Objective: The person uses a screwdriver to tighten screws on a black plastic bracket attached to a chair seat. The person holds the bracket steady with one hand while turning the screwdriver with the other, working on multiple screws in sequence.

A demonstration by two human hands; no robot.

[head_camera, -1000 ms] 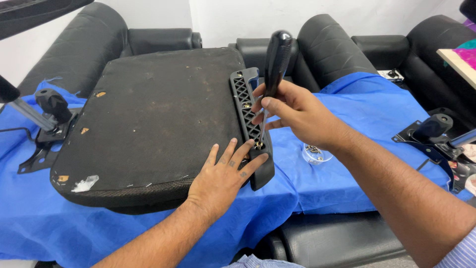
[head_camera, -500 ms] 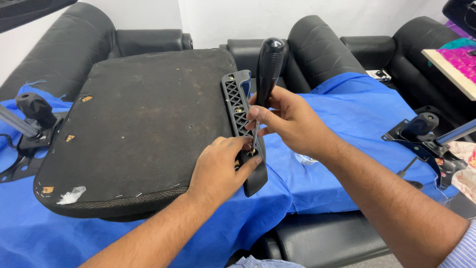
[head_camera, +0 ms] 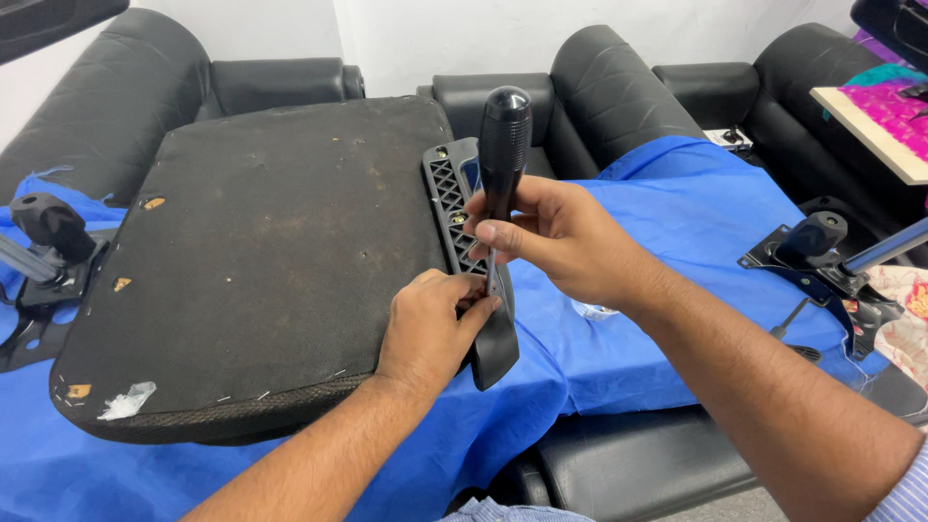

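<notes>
The right hand is closed around a screwdriver, which stands nearly upright, its black handle pointing up and its thin shaft pointing down into a black ribbed plastic bracket. The bracket's long axis runs along the right edge of an upturned seat base, away from the person. The left hand grips the bracket's near end, fingers curled beside the shaft. Everything lies on a blue cloth
</notes>
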